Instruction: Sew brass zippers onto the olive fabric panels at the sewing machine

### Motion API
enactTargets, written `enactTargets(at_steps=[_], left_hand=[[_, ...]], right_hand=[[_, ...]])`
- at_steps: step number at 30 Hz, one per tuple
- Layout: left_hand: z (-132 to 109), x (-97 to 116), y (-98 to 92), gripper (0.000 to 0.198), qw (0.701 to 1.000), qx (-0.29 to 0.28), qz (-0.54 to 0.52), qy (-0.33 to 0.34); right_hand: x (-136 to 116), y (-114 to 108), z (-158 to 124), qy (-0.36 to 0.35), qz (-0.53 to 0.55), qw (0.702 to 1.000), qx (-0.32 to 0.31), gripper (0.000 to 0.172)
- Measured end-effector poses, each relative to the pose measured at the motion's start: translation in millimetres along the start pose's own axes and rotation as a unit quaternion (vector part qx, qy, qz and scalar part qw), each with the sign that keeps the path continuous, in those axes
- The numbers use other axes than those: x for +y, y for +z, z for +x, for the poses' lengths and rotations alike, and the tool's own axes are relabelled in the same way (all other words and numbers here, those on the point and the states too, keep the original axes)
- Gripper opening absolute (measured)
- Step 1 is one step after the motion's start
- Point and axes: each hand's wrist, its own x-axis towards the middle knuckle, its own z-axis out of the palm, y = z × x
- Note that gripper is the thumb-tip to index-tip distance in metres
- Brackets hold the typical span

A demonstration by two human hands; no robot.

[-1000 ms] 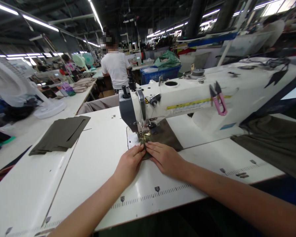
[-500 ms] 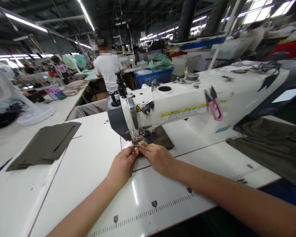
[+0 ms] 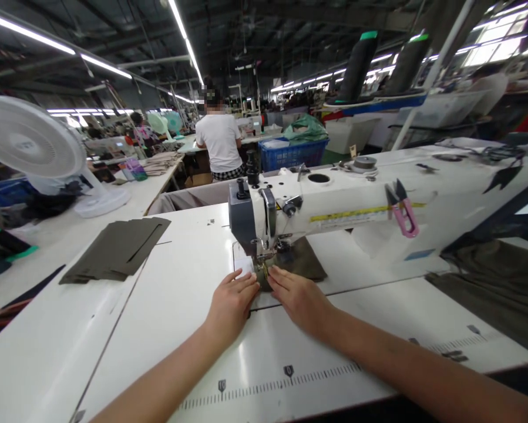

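An olive-brown fabric piece (image 3: 305, 261) lies under the needle area of a white sewing machine (image 3: 343, 205). My left hand (image 3: 232, 302) rests with fingers stretched flat at the left of the presser foot (image 3: 262, 264), its fingertips at the fabric's edge and near a small white patch (image 3: 244, 265) on the bed. On the right of the foot, my right hand (image 3: 301, 298) lies with straight fingers on the fabric. Part of the fabric is hidden under the machine head and my fingers.
A stack of olive fabric pieces (image 3: 114, 249) lies on the left of the table. Pink-handled thread snips (image 3: 402, 211) hang on the machine arm. Crumpled olive cloth (image 3: 493, 282) sits at right. A white fan (image 3: 30, 138) stands at left; a person (image 3: 219, 138) in white works beyond.
My fingers, pinched together at the presser foot before, are now spread flatter and the hands are a little farther apart. The camera view has shifted, so the scene sits farther right.
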Motion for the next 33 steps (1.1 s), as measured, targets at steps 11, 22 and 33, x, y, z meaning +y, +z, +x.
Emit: enactTargets(at_steps=[11,22,33], left_hand=[[13,-16,0.7,0.023,0.998,-0.034,0.018,0.046],[22,-26,6.5,0.023,0.997,-0.023,0.054,0.055],[22,-23,6.0,0.018,0.997,-0.023,0.067,0.04]], right_hand=[[10,5,11,0.024,0.025,0.999,-0.008,0.025],[19,8,19,0.059,0.069,0.995,-0.04,0.028],[20,10,18,0.092,0.079,0.992,-0.043,0.025]])
